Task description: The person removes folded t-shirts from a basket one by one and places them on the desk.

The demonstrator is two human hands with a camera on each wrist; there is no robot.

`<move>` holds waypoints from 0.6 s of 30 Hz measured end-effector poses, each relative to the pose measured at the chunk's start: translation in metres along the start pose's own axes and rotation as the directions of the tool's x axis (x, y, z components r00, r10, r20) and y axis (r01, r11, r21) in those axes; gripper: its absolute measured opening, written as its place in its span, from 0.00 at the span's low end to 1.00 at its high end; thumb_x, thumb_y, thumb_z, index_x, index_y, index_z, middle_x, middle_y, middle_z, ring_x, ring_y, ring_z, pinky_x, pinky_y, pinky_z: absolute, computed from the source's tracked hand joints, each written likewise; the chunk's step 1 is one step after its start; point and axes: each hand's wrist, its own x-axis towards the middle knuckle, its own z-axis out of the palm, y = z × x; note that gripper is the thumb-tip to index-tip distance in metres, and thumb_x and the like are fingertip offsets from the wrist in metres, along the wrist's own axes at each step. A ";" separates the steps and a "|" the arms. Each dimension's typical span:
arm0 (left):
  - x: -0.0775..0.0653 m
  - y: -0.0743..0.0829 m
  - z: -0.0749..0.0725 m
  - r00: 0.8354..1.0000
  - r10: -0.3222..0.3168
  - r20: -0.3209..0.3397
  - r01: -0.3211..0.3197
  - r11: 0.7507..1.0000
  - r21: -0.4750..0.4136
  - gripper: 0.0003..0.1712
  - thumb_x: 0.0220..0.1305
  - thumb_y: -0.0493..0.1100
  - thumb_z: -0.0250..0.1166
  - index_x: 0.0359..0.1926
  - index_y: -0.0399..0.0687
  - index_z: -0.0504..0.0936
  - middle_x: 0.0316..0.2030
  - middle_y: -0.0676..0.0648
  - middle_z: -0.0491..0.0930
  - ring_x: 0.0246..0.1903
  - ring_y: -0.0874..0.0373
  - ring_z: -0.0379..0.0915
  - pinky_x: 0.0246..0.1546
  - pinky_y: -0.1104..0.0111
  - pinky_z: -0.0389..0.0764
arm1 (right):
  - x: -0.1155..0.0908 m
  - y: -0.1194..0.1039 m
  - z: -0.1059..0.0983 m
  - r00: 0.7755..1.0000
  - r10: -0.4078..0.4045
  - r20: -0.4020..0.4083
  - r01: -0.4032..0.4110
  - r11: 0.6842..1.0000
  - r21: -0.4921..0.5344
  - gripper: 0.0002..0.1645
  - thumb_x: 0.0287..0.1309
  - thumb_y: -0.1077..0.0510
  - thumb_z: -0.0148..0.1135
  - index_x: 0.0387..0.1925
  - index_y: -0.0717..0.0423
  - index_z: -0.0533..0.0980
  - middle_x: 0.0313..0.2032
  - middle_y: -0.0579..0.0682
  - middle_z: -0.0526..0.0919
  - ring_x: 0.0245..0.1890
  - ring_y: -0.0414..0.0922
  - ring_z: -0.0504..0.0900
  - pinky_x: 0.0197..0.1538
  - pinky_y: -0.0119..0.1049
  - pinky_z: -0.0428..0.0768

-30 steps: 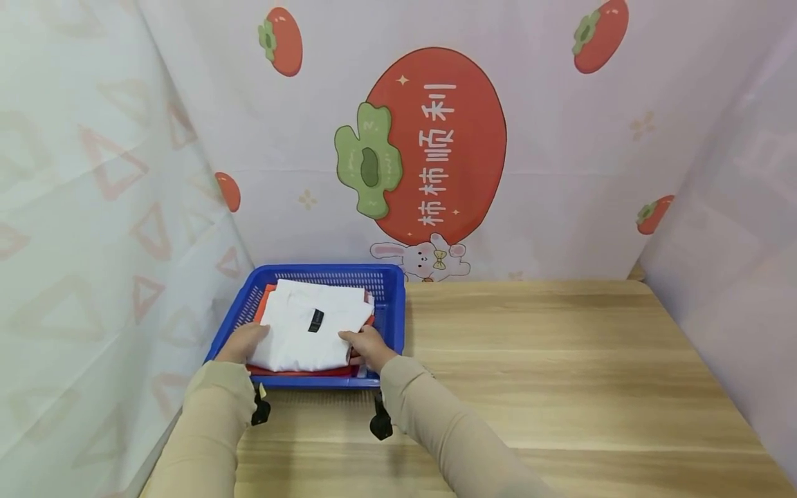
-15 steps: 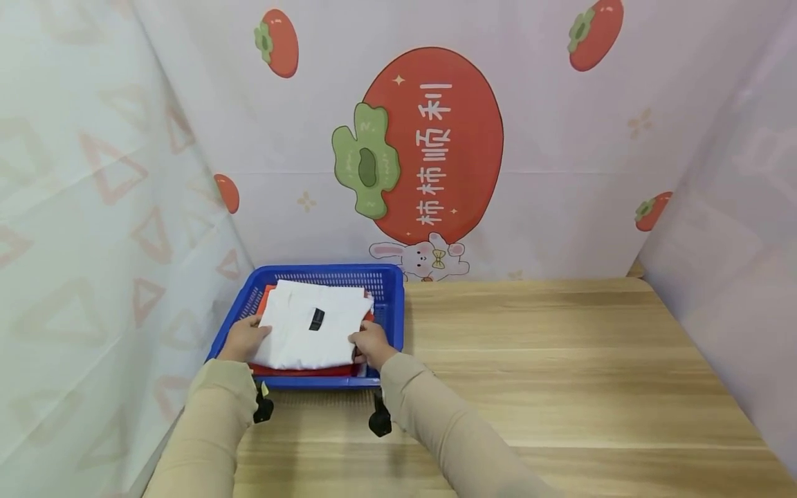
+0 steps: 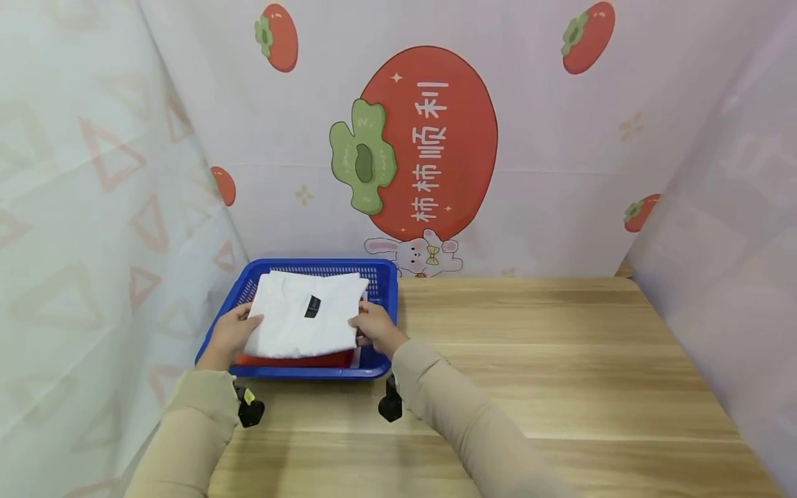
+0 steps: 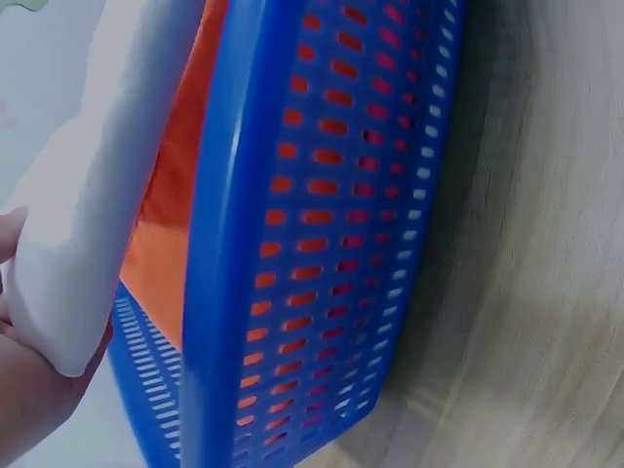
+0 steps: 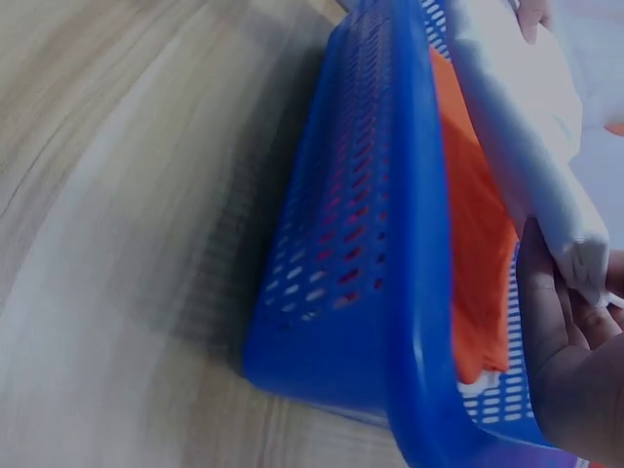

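Note:
A folded white T-shirt with a black neck label spans the space between both hands, over the blue plastic basket. Its left edge is held by my left hand, thumb on top and fingers underneath. My right hand pinches the opposite edge the same way. Beneath the shirt, folded orange-red clothing lies in the basket. In the left wrist view, the white shirt stands above the orange cloth, with a gap showing near the rim.
The basket stands on a wood-grain table, at its back left. Behind it hangs a white backdrop printed with persimmons and a rabbit. Fabric walls close off the left and right sides. Black wrist cameras hang below the sleeves.
Both hands have lifted the white T-shirt off the orange-red clothing, so more of the cloth shows at the basket's front. The head view has shifted slightly.

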 end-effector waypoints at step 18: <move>-0.036 0.035 0.050 0.997 0.078 -0.009 -0.078 0.965 -0.249 0.26 0.62 0.42 0.51 0.60 0.39 0.61 0.52 0.38 0.65 0.38 0.57 0.67 0.33 0.71 0.72 | -0.033 -0.008 -0.065 0.998 -0.057 0.034 0.060 0.995 -0.080 0.24 0.55 0.65 0.50 0.56 0.58 0.64 0.38 0.57 0.76 0.27 0.45 0.77 0.31 0.41 0.77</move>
